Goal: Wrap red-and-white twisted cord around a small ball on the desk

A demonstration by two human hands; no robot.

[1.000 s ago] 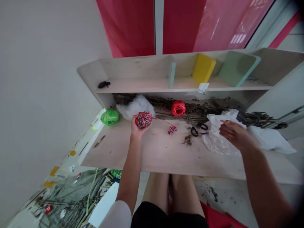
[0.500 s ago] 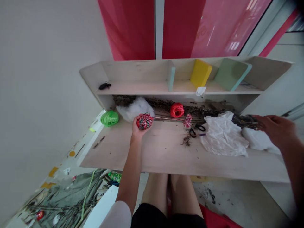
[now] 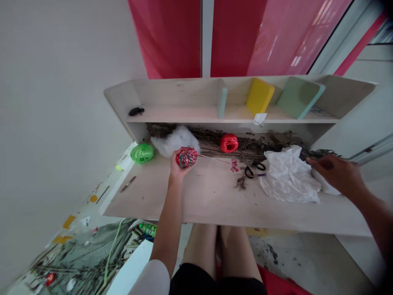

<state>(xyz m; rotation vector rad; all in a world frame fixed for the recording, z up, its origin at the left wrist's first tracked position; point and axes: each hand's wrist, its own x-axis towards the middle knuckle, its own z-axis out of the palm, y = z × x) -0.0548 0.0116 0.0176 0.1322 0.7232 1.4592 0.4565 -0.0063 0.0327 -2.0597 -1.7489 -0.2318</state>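
Observation:
My left hand (image 3: 181, 166) is wrapped around a ball of red, white and green string (image 3: 187, 157) above the desk's left half. From the ball a thin strand runs right to a small red-and-white string tuft (image 3: 235, 165). At the far right, my right hand (image 3: 340, 172) has thumb and fingers pinched together at a bundle of dried plant stems (image 3: 321, 153); what is between the fingertips is too small to make out. Just left of it lies a crumpled white plastic bag (image 3: 288, 174). Black-handled scissors (image 3: 253, 170) lie beside the bag, partly under it.
A red twine roll (image 3: 229, 143), white stuffing (image 3: 175, 141) and more dried stems line the back under the shelf (image 3: 172, 112). A green twine roll (image 3: 142, 153) sits at the left edge, with a pen-like tool (image 3: 128, 184) nearer. Plant debris (image 3: 241, 182) lies mid-desk.
My right hand has moved left along the dried stems towards the bag. The string tuft has shifted left and down, and its strand now slants downward. My left hand stays in place with the ball.

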